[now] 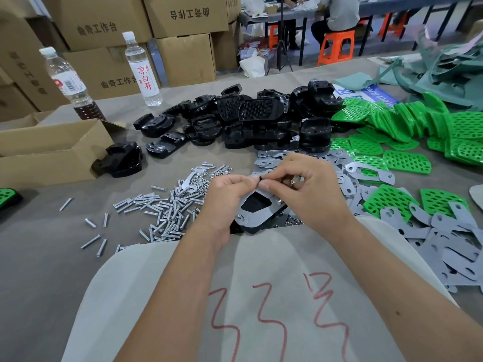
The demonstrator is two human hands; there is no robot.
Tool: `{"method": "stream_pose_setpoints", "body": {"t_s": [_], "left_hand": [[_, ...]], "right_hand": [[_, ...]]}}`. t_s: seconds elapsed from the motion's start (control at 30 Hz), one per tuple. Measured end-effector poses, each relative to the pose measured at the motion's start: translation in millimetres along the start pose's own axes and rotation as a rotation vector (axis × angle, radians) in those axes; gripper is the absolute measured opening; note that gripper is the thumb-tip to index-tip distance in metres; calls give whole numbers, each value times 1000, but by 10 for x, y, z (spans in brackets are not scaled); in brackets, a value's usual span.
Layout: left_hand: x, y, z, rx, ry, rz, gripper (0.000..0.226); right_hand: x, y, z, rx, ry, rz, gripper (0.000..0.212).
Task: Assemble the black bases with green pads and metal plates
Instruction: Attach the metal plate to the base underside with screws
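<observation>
Black base [257, 205] held beneath 凉白开 bottle [142, 71].

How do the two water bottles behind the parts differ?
The left bottle holds dark brown liquid only near its bottom; the right bottle looks filled with clear liquid. The left bottle's label is small, with a barcode; the right bottle's is tall, white, with red characters. The left bottle stands behind the open carton; the right stands farther back. Both are clear plastic, upright, white-capped.

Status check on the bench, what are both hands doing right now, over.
Left hand and right hand both pinching at top edge of black base, metal plate on it. Screws loose at left. Nothing blocking.
</observation>
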State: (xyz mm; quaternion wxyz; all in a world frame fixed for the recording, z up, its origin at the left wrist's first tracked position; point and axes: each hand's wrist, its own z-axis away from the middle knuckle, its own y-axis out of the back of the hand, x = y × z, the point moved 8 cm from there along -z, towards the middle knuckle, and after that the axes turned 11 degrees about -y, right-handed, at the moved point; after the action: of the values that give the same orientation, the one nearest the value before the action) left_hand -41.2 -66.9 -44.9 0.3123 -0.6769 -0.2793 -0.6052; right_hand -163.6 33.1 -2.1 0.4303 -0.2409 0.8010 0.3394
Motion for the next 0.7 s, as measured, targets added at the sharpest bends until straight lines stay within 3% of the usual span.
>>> {"method": "stream_pose_setpoints", "body": {"t_s": [0.1, 0.2, 0.4, 0.57, 0.7], "left_hand": [[-2, -2, -5, 8, -6, -19, 30], [14, -10, 2, 17, -20, -27, 16], [-13, 8, -8, 32, -25, -61, 23], [-15, -4, -8, 16, -12, -28, 23], [-16, -6, -6, 1, -2, -35, 24]], "right_hand": [[-38, 15, 13, 47, 27, 27, 9], [-82, 18, 21, 58, 46, 40, 11], [-48, -26, 3, -95, 4, -71, 30], [23, -1, -5, -61, -65, -49, 15], [-86, 22, 11, -31, 23, 58, 10]]}}
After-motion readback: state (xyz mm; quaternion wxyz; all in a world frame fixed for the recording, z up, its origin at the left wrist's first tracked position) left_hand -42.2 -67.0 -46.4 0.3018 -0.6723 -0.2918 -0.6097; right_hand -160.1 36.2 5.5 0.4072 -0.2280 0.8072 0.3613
